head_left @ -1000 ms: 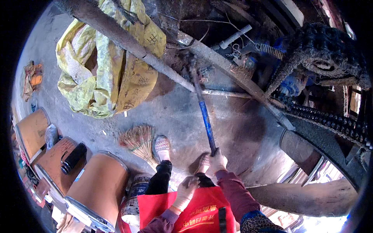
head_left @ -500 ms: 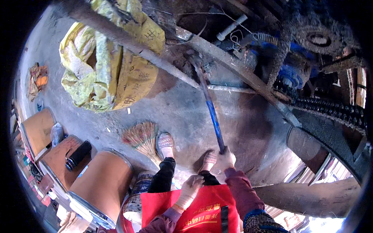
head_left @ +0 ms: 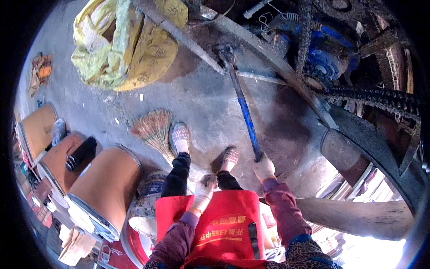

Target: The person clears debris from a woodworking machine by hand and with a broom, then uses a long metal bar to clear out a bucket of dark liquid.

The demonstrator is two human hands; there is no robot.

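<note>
Taking the blue-handled hammer [head_left: 244, 112] as our landmark, we see well left of it the brown drums [head_left: 96, 188], nearer it a straw broom [head_left: 154, 130] on the concrete floor [head_left: 201, 103]. Our left hand [head_left: 205, 190] rests by our knee, left of the handle's lower end, fingers loosely curled on nothing. Our right hand [head_left: 263, 168] grips that end. Since a second ago the hammer head has swung up against the rusty frame [head_left: 268, 54], so we judge a blow is landing. Right of it hangs the chain [head_left: 371, 96].
</note>
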